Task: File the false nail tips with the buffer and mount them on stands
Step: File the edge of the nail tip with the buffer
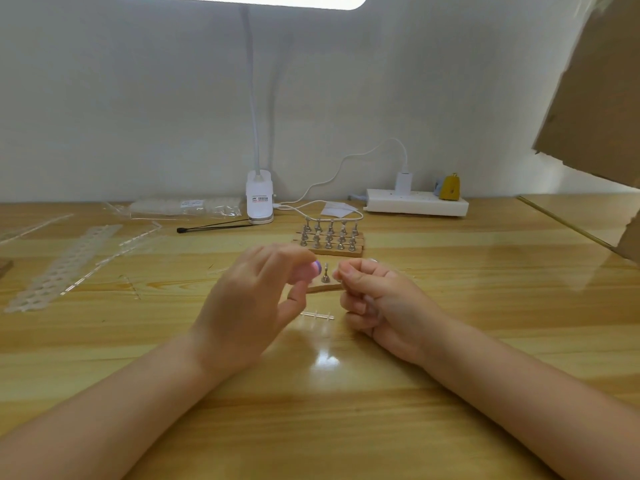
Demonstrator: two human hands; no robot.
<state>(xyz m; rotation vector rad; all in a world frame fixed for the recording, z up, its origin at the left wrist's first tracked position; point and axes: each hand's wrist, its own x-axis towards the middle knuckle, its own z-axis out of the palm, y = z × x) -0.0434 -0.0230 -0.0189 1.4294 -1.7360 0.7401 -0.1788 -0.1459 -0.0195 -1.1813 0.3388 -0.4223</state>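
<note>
My left hand (256, 299) holds a small pink and purple buffer (309, 270) at its fingertips; the buffer is blurred. My right hand (377, 299) has its fingers curled, with thumb and forefinger pinching a small clear nail tip (337, 274) that is mostly hidden. Between the two hands a single metal stand (325, 276) stands upright on a short wooden strip (325, 288). Just behind it, a wooden base (337, 251) carries several metal stands (329, 235) in rows.
A clear plastic sprue (317, 315) lies between my wrists. Strips of nail tips (65, 265) lie at the left. At the back are a clip lamp (259, 201), a thin black tool (214, 227), a plastic bag (187, 206) and a power strip (415, 203). Cardboard (595, 91) hangs at the right.
</note>
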